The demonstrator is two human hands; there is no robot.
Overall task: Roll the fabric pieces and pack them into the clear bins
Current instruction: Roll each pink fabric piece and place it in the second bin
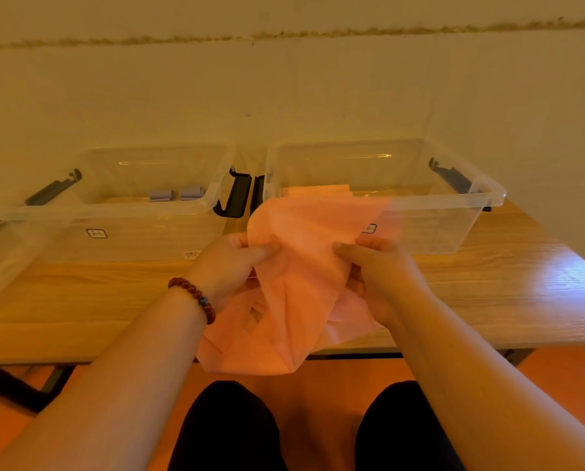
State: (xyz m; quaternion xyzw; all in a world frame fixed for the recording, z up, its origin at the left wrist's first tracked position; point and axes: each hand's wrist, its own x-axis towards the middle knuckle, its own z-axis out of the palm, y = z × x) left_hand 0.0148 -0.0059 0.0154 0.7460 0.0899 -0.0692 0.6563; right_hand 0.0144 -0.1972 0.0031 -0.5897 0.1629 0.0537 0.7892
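Holding crumpled pink fabric (304,294) over the worktop (114,300) edge, near right clear bin (454,226) | left hand (229,266), right hand (376,270): each grip pinching cloth | advice: spread flat, square corners, roll tightly.

Two clear bins on one table (80,300): the left bin (131,239) and the right bin (437,229); two grey rolls (162,194) in the left bin; one folded pink piece (314,191) in the right bin; one loose pink fabric (301,300), held by two hands, the left hand (229,266) and the right hand (382,266); one beaded bracelet (196,297); four black latches (235,195).
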